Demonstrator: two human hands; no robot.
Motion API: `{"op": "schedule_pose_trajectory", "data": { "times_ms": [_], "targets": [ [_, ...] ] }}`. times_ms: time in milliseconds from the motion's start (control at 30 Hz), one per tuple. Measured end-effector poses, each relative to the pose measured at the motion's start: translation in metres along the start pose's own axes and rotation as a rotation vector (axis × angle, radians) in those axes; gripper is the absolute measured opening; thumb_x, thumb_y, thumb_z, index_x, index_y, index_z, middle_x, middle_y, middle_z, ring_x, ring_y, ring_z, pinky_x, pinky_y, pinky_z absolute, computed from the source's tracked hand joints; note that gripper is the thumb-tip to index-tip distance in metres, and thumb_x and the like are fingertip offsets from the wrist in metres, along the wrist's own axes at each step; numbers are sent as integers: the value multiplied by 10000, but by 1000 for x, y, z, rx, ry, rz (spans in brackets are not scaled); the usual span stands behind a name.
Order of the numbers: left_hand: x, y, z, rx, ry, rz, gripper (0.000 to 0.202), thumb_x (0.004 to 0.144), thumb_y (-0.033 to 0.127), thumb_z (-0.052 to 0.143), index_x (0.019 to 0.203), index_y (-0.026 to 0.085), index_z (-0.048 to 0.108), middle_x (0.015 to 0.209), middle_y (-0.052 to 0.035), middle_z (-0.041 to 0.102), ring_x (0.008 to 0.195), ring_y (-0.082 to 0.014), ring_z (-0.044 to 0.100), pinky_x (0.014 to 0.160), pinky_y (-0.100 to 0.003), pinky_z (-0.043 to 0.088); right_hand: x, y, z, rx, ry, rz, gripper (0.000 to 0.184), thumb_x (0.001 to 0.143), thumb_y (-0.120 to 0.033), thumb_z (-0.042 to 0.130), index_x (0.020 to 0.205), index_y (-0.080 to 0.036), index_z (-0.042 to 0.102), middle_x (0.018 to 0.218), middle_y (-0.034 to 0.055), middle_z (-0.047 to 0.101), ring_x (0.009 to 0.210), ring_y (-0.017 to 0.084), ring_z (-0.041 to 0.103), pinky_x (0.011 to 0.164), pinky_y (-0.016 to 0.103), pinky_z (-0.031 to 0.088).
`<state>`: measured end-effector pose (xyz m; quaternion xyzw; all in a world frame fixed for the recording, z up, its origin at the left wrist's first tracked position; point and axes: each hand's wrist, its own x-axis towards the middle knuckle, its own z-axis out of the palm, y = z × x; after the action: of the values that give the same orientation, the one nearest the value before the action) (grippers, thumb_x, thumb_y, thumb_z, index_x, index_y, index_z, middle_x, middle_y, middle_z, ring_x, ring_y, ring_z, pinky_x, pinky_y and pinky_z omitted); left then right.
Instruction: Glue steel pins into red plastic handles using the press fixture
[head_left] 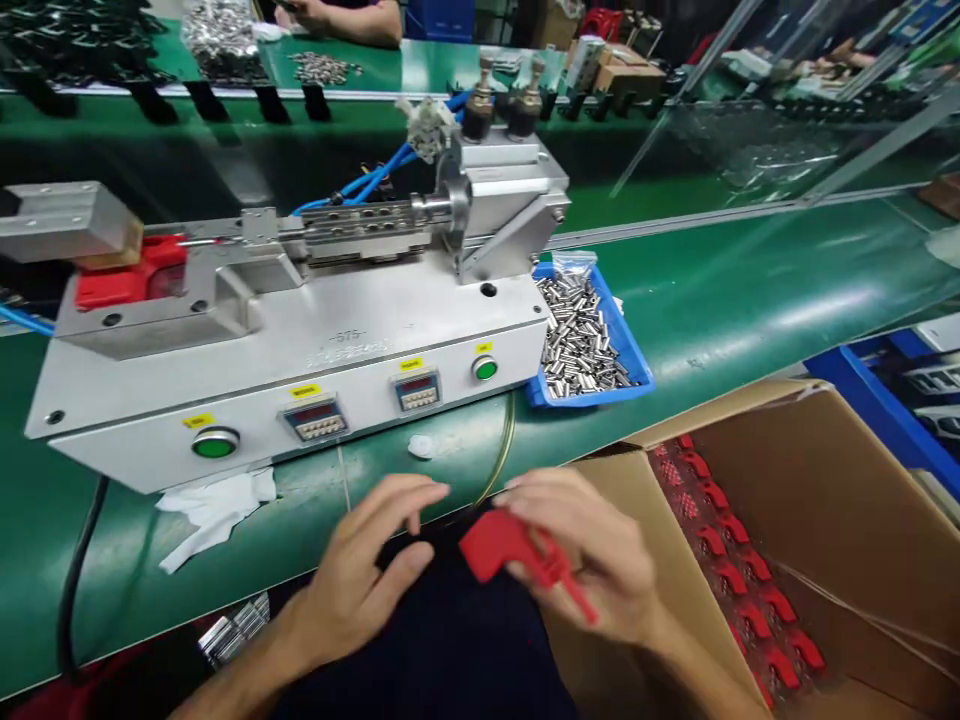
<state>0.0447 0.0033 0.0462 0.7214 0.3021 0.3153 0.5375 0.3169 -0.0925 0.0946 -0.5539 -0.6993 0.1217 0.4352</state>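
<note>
My right hand (600, 550) is closed on a red plastic part (510, 555) just above the near table edge, beside a cardboard box (825, 470). My left hand (367, 570) hovers to its left with fingers spread and nothing in it, fingertips close to the red part. Rows of the same red parts (739, 590) lie packed along the box's left inner wall. Another red part (131, 275) sits in the fixture at the left end of the grey press machine (300, 340).
A blue tray of small metal pins (585, 335) stands right of the machine on the green belt (735, 290). Crumpled white cloth (214, 505) lies by the machine's front. A black cable (75, 580) runs off the edge. Another person's arm (352, 18) rests at the far bench.
</note>
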Motion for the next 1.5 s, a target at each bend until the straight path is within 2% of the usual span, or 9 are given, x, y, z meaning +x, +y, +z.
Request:
{"op": "schedule_pose_trajectory", "data": {
  "times_ms": [167, 267, 467, 600, 700, 800, 900, 1167, 1500],
  "targets": [
    [-15, -9, 19, -370, -109, -213, 290, 1031, 491, 671, 1037, 214, 756, 825, -31, 641, 695, -139, 561, 658, -242, 484, 13, -12, 57, 118, -270, -193, 665, 979, -143, 682, 1590, -315, 485, 1253, 82, 779, 1173, 247, 750, 953, 439, 675],
    [-31, -20, 10, -524, 38, -378, 343, 952, 514, 779, 949, 180, 697, 725, 13, 582, 586, -89, 500, 563, -191, 423, 15, 0, 67, 125, -239, -160, 598, 954, -170, 749, 1513, -278, 565, 1223, 110, 767, 1110, 250, 748, 922, 422, 664],
    [-53, -40, -10, -578, 394, -437, 311, 986, 449, 758, 955, 170, 624, 755, 11, 672, 545, -72, 578, 585, -179, 484, 31, 38, 111, 12, -23, 214, 401, 938, -278, 776, 1315, -231, 648, 1134, 100, 701, 940, 213, 692, 730, 338, 608],
    [-47, -39, -11, -597, 468, -429, 316, 979, 453, 767, 1004, 170, 628, 826, -18, 724, 643, -109, 653, 688, -222, 547, 39, 44, 136, 72, -97, 202, 142, 973, -269, 711, 1103, -226, 676, 1142, 97, 739, 1123, 253, 708, 980, 441, 603],
    [-44, -37, -16, -545, 452, -431, 342, 943, 461, 805, 980, 162, 644, 844, -29, 708, 717, -120, 638, 703, -214, 525, 37, 36, 131, 299, -101, 275, 144, 980, -274, 697, 1103, -236, 632, 1199, 104, 755, 1224, 280, 705, 1065, 503, 573],
    [-42, -37, -21, -499, 437, -417, 354, 925, 472, 817, 949, 160, 651, 822, -17, 657, 725, -114, 582, 689, -202, 493, 32, 25, 117, 485, -98, 345, 161, 1000, -338, 686, 1110, -233, 634, 1000, 71, 766, 912, 232, 754, 763, 354, 618],
    [-40, -35, -22, -491, 435, -402, 361, 932, 491, 795, 924, 165, 641, 794, -5, 607, 706, -116, 550, 666, -207, 477, 28, 16, 110, 416, -15, 358, 222, 965, -412, 737, 1045, -207, 708, 804, 33, 691, 663, 166, 629, 570, 263, 494],
    [-43, -31, -21, -428, 417, -434, 373, 933, 500, 774, 893, 174, 599, 770, -7, 599, 660, -119, 526, 628, -220, 425, 22, 16, 123, 388, 191, 266, 176, 957, -369, 740, 933, -195, 728, 705, -5, 574, 592, 120, 488, 532, 245, 372],
    [-43, -25, -20, -418, 415, -385, 294, 952, 427, 754, 896, 180, 605, 777, 12, 568, 672, -106, 506, 622, -201, 418, 33, -1, 122, 291, 99, 241, 224, 964, -354, 711, 835, -202, 611, 681, -16, 541, 574, 122, 462, 519, 262, 356]
  ]
}}
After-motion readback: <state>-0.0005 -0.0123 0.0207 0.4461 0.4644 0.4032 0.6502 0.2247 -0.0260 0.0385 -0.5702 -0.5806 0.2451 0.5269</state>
